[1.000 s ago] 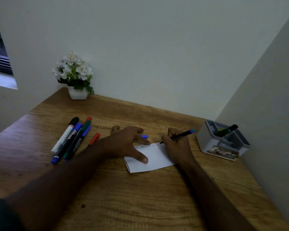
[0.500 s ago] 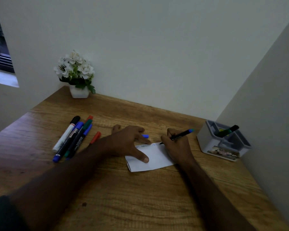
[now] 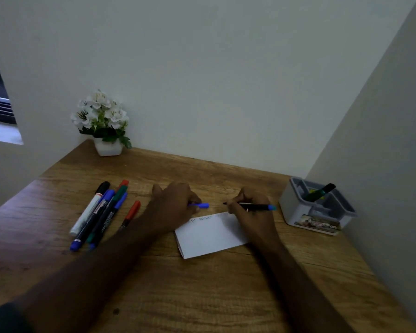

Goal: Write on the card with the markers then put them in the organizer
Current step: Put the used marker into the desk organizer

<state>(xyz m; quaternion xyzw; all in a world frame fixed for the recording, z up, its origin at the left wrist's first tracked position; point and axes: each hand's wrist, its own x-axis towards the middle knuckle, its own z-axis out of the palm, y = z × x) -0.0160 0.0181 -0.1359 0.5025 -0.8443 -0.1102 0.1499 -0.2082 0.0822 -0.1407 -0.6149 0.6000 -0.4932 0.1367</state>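
1. Here, at centre, my right hand [image 3: 252, 212] grips one blue-ended marker [image 3: 255, 206], its tip off the card's [image 3: 211, 236] far edge; my left hand [image 3: 175, 205] pinches one blue cap [image 3: 201, 205].
2. At nine o'clock lie six markers [image 3: 99, 215]; bare wood toward six.
3. At three o'clock, the organizer [image 3: 315, 207], hard against the wall, holds one green marker [image 3: 320, 192].
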